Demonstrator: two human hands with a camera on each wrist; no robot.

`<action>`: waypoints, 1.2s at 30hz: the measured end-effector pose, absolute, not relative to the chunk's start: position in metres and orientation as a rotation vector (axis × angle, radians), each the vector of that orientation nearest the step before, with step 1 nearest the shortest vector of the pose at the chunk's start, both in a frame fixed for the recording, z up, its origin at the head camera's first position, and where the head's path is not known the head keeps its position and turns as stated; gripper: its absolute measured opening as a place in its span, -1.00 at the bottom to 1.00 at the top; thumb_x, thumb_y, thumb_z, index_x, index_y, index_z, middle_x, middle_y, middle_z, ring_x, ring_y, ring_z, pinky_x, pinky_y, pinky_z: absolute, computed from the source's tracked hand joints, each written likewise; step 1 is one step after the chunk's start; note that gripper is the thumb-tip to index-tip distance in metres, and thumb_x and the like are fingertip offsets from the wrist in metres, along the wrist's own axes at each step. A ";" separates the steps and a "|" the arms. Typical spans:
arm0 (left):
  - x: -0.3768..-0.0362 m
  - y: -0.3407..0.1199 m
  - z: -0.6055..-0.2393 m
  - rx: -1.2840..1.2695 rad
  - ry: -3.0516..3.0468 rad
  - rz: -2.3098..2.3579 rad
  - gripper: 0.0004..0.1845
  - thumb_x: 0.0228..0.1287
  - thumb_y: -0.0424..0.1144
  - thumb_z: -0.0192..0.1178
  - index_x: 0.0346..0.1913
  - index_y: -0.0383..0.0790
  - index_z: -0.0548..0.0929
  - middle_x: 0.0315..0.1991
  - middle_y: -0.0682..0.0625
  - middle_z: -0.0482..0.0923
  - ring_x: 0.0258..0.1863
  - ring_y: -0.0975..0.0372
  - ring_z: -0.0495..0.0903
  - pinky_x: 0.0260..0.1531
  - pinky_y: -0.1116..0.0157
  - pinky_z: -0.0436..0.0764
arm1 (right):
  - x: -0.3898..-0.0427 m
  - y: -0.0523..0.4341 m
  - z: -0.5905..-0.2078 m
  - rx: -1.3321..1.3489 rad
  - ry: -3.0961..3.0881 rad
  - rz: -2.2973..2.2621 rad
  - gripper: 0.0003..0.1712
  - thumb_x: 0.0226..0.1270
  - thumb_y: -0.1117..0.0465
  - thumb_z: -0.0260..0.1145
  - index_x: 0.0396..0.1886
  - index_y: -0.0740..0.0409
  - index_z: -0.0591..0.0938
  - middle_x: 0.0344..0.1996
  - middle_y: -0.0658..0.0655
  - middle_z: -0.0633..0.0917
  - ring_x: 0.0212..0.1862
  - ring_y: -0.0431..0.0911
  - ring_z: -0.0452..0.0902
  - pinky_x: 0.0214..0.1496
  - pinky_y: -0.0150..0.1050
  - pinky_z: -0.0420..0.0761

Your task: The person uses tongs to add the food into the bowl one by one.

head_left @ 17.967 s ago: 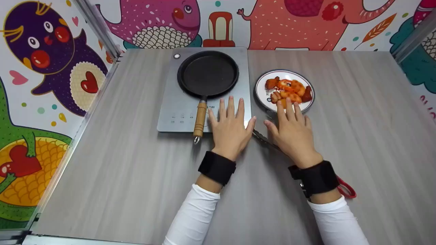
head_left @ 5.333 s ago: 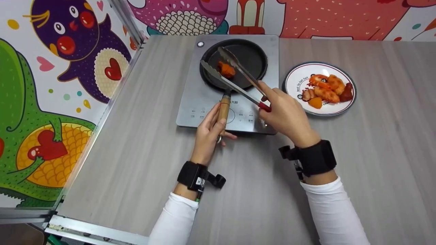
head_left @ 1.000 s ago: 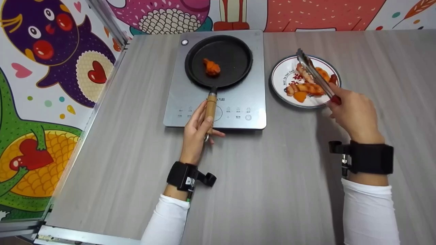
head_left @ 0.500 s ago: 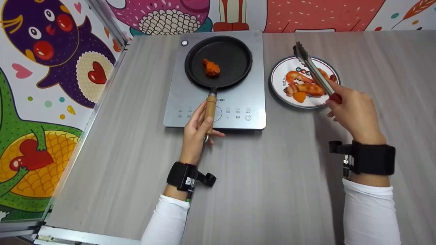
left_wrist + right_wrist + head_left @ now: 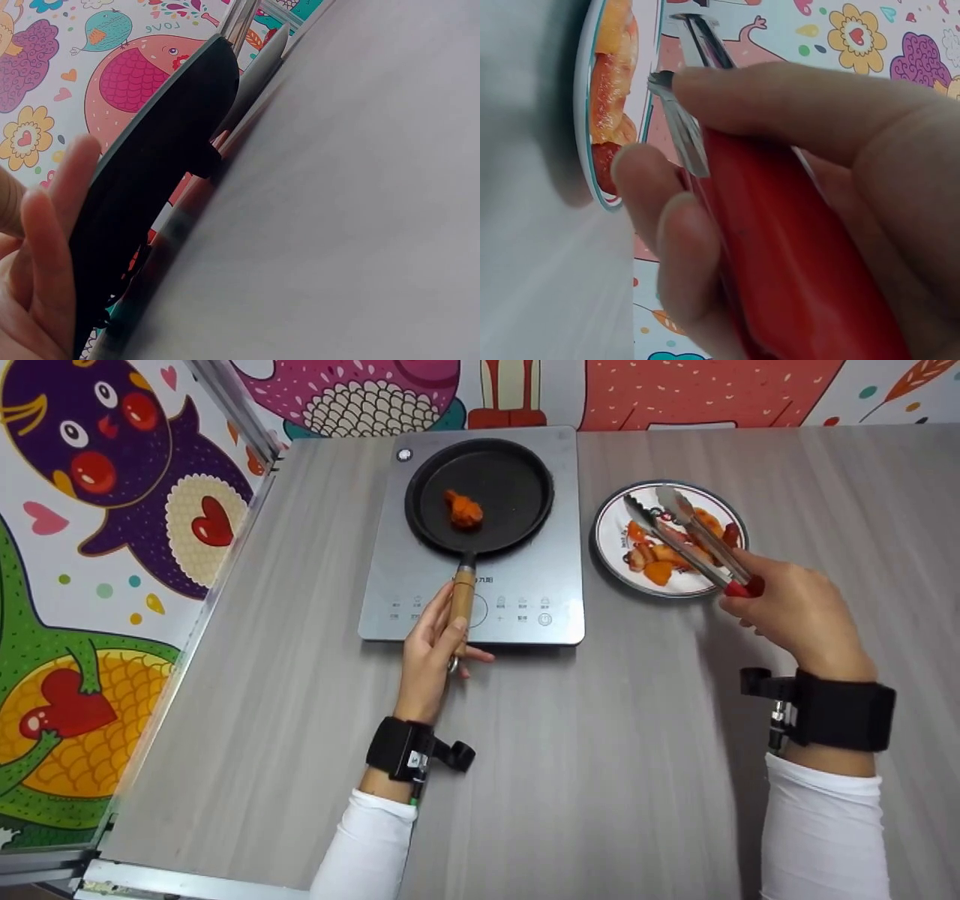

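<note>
My left hand [image 5: 431, 649] grips the wooden handle [image 5: 463, 592] of a black frying pan [image 5: 517, 487], thumb on top. In the pan lies one orange-red chicken drumette [image 5: 466, 511]. My right hand [image 5: 802, 611] holds metal tongs [image 5: 709, 538] by their red grips [image 5: 780, 247]. The tongs' arms are spread, with nothing visible between their tips, over a white plate [image 5: 613, 521]. On that plate are several pieces of food, among them an orange chunk [image 5: 658, 573] and a dark red piece [image 5: 731, 534]; the tongs partly hide the rest.
The pan sits on a silver induction cooker [image 5: 390, 562] with touch controls along its front. The plate stands right of the cooker on the grey wood-grain table [image 5: 600, 750]. Cartoon-painted walls [image 5: 690, 394] close off the back and left; a metal frame [image 5: 187, 877] edges the front left.
The hands first lay flat; later the tongs were at the drumette in the pan. Since half a second ago, the tongs have spread and lowered towards the plate; my right wrist shifted right.
</note>
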State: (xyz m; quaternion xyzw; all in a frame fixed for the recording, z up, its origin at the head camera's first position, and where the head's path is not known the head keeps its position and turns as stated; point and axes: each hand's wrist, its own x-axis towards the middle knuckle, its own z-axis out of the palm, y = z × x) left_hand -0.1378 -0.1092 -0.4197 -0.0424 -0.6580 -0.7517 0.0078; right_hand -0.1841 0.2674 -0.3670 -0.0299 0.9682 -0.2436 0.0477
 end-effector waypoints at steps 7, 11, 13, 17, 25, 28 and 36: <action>-0.137 -0.110 -0.420 -0.135 -2.040 -2.362 -0.39 0.29 -0.18 0.02 0.36 -0.09 0.09 0.31 -0.01 0.13 -0.50 -0.18 0.58 -0.83 0.20 0.44 | -0.182 0.268 -0.363 -0.077 2.902 -0.688 -0.32 0.09 0.14 0.29 0.25 0.10 0.34 -0.49 0.18 0.55 -0.55 -0.03 0.42 -0.62 -0.20 0.28; -0.137 -0.110 -0.420 -0.132 -2.045 -2.360 -0.39 0.29 -0.17 0.02 0.37 -0.08 0.09 0.31 0.00 0.13 -0.50 -0.17 0.58 -0.83 0.19 0.44 | -0.182 0.267 -0.364 -0.077 2.907 -0.664 -0.34 0.08 0.15 0.30 0.23 0.13 0.35 -0.49 0.19 0.54 -0.50 0.01 0.40 -0.59 -0.19 0.27; -0.137 -0.109 -0.419 -0.135 -2.046 -2.358 -0.39 0.30 -0.18 0.02 0.37 -0.08 0.09 0.31 -0.01 0.13 -0.49 -0.18 0.58 -0.83 0.19 0.44 | -0.182 0.266 -0.364 -0.072 2.906 -0.658 -0.33 0.09 0.15 0.30 0.24 0.13 0.35 -0.49 0.19 0.55 -0.48 0.02 0.40 -0.56 -0.19 0.27; -0.138 -0.109 -0.420 -0.136 -2.050 -2.356 -0.39 0.30 -0.18 0.01 0.37 -0.08 0.09 0.31 0.00 0.13 -0.49 -0.18 0.58 -0.82 0.18 0.44 | -0.181 0.266 -0.363 -0.080 2.909 -0.648 -0.31 0.09 0.16 0.30 0.26 0.11 0.33 -0.47 0.20 0.56 -0.45 0.04 0.41 -0.53 -0.17 0.28; -0.138 -0.109 -0.419 -0.130 -2.064 -2.351 -0.39 0.30 -0.18 0.01 0.37 -0.08 0.08 0.31 0.00 0.14 -0.49 -0.18 0.58 -0.81 0.21 0.46 | -0.178 0.266 -0.362 -0.122 2.984 -0.634 -0.35 0.05 0.26 0.32 0.22 0.13 0.39 -0.53 0.19 0.60 -0.56 0.00 0.45 -0.56 -0.19 0.27; -0.138 -0.109 -0.419 -0.127 -2.063 -2.353 -0.39 0.30 -0.18 0.01 0.37 -0.08 0.08 0.31 0.01 0.14 -0.49 -0.17 0.58 -0.81 0.21 0.45 | -0.178 0.267 -0.362 -0.155 3.015 -0.649 -0.37 0.04 0.29 0.31 0.19 0.13 0.42 -0.58 0.16 0.60 -0.62 -0.04 0.45 -0.58 -0.19 0.26; -0.139 -0.110 -0.423 -0.141 -2.048 -2.357 -0.39 0.30 -0.18 0.01 0.37 -0.08 0.09 0.30 0.01 0.15 -0.49 -0.18 0.58 -0.82 0.18 0.45 | -0.178 0.268 -0.364 -0.216 3.029 -0.693 -0.40 0.04 0.35 0.29 0.17 0.15 0.44 -0.63 0.12 0.61 -0.70 -0.13 0.44 -0.61 -0.22 0.24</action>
